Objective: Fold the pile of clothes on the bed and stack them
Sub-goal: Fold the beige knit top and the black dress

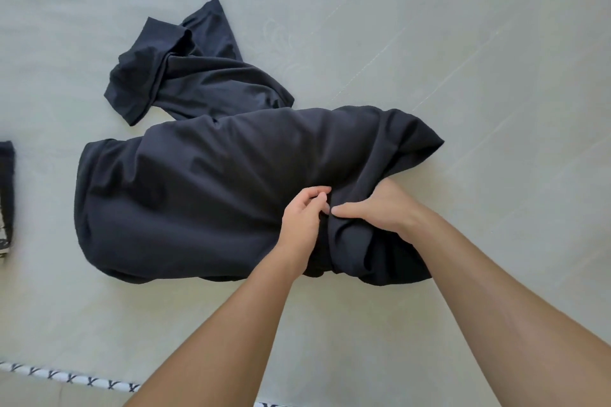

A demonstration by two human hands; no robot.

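Hands meet at the near right part of a dark shirt (205, 195) spread, rumpled, mid-bed (463, 43). Left hand (302, 220) pinches a fold of it; right hand (380, 208) grasps the bunched cloth beside it (fingers tucked under). Another dark garment (6, 195) lies at the bed's left edge.

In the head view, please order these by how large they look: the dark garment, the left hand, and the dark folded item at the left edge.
1. dark garment
2. left hand
3. dark folded item, cut off by the frame, so its true size is unsure.
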